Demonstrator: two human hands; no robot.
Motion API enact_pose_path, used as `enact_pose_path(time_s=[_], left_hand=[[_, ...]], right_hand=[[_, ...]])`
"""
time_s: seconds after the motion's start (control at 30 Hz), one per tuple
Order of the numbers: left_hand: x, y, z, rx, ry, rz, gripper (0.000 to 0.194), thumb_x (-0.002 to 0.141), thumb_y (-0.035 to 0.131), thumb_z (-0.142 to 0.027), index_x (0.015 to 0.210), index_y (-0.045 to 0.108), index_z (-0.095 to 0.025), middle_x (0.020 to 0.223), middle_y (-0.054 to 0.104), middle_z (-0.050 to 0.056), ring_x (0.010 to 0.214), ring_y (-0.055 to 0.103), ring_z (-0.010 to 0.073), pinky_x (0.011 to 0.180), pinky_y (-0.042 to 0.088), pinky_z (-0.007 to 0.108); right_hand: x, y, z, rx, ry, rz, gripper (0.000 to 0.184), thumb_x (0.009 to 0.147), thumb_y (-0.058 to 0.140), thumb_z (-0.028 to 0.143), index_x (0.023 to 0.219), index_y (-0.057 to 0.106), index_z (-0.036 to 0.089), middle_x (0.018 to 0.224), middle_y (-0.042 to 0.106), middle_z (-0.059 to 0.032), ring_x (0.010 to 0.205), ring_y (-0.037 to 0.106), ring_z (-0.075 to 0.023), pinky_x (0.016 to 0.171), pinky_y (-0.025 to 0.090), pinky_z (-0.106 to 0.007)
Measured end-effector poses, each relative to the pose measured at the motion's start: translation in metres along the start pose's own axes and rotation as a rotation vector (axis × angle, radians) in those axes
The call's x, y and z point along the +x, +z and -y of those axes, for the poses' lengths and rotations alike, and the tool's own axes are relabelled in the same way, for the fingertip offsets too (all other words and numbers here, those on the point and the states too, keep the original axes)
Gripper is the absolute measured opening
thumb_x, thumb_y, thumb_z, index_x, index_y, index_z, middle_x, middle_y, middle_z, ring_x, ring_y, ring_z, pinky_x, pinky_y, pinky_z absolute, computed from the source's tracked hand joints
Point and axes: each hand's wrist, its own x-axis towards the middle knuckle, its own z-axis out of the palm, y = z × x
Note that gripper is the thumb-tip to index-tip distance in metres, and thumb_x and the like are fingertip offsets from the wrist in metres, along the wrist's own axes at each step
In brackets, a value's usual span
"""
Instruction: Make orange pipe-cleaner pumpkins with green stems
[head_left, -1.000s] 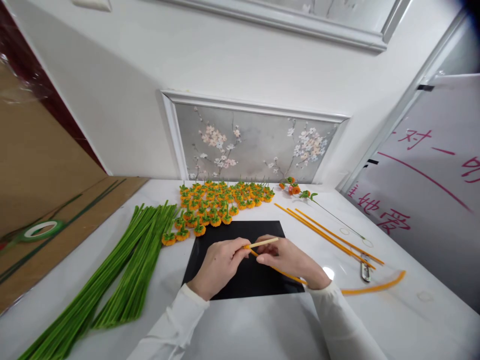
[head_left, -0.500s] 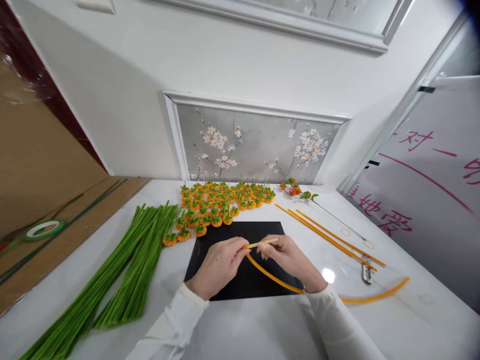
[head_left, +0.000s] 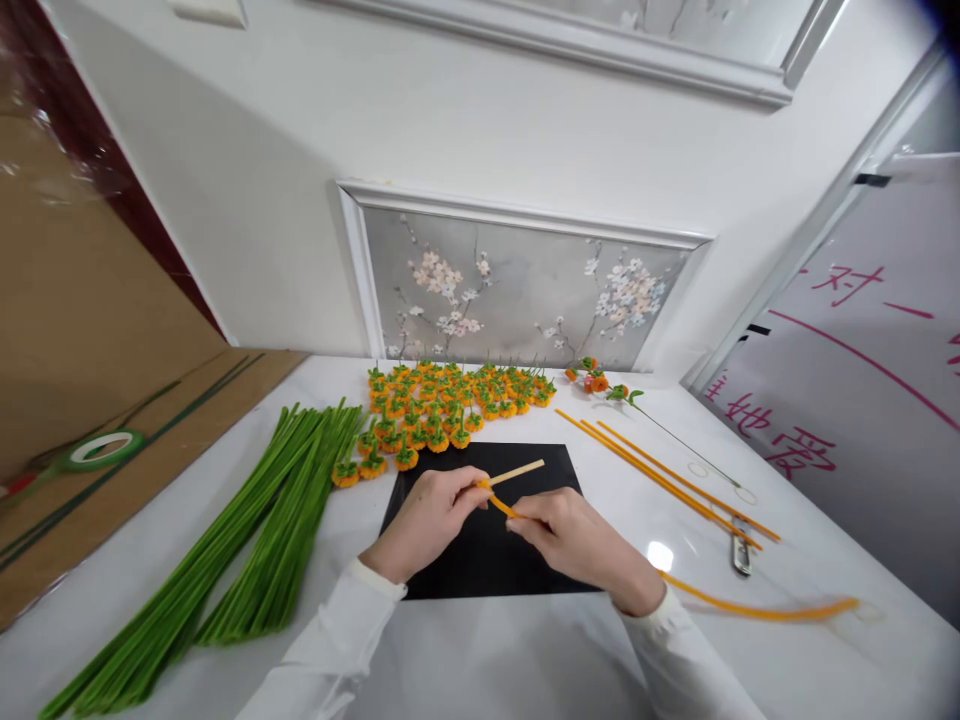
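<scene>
**Both hands on the orange stem, over the black mat**

We see the left hand (head_left: 431,515) pinching a pale stick (head_left: 517,472) together with the end of an orange stem (head_left: 757,607), fingers closed tight on both. The right hand (head_left: 574,540) grips the same stem just beside it, fingertips clenched around the orange fuzz. From there the stem passes under the right wrist and trails out to the right across the table (head_left: 487,660). The hands meet above a black mat (head_left: 465,575). Beyond the mat we have a crowd of little orange blooms (head_left: 442,405), close to the fingers but apart from them. A green stem bundle (head_left: 247,540) lies well left. To the right lie spare orange stems (head_left: 660,475) and a metal tool (head_left: 741,550), clear of both hands.
</scene>
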Motion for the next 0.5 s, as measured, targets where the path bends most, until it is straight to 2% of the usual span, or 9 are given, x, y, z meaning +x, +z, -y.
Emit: enact_pose_path(time_s=[0.17, 0.3, 0.4, 0.5], left_hand=[[-0.001, -0.002, -0.002, 0.025, 0.022, 0.041, 0.02, 0.086, 0.049, -0.024, 0.086, 0.069, -0.021, 0.066, 0.065, -0.004, 0.059, 0.055, 0.0104, 0.055, 0.035, 0.02], [-0.002, 0.003, -0.003, 0.158, 0.082, 0.077, 0.021, 0.088, 0.048, -0.023, 0.089, 0.069, -0.023, 0.074, 0.07, -0.002, 0.066, 0.061, 0.0128, 0.06, 0.036, 0.021], [-0.004, 0.008, -0.005, 0.277, 0.111, 0.092, 0.021, 0.089, 0.047, -0.025, 0.088, 0.068, -0.024, 0.076, 0.071, 0.0, 0.068, 0.064, 0.0153, 0.061, 0.037, 0.023], [-0.005, 0.01, -0.009, 0.317, 0.143, 0.116, 0.02, 0.09, 0.047, -0.025, 0.088, 0.067, -0.024, 0.077, 0.071, 0.0, 0.069, 0.064, 0.0159, 0.061, 0.037, 0.023]], right_hand=[[-0.002, -0.004, 0.005, -0.195, -0.043, -0.078, 0.025, 0.093, 0.045, 0.025, 0.073, 0.06, 0.02, 0.068, 0.061, -0.001, 0.06, 0.055, -0.0127, 0.054, 0.033, -0.024], [-0.001, -0.003, 0.006, -0.322, -0.09, -0.148, 0.027, 0.095, 0.043, 0.03, 0.082, 0.064, 0.02, 0.074, 0.062, -0.0026, 0.06, 0.057, -0.0121, 0.052, 0.031, -0.024], [0.0, -0.001, 0.002, -0.336, -0.095, -0.209, 0.027, 0.095, 0.043, 0.032, 0.086, 0.066, 0.022, 0.076, 0.063, -0.0027, 0.063, 0.059, -0.0116, 0.054, 0.034, -0.023], [0.002, 0.0, -0.005, -0.252, -0.025, -0.272, 0.025, 0.094, 0.046, 0.034, 0.087, 0.067, 0.023, 0.079, 0.064, -0.0024, 0.066, 0.061, -0.0115, 0.059, 0.039, -0.022]])
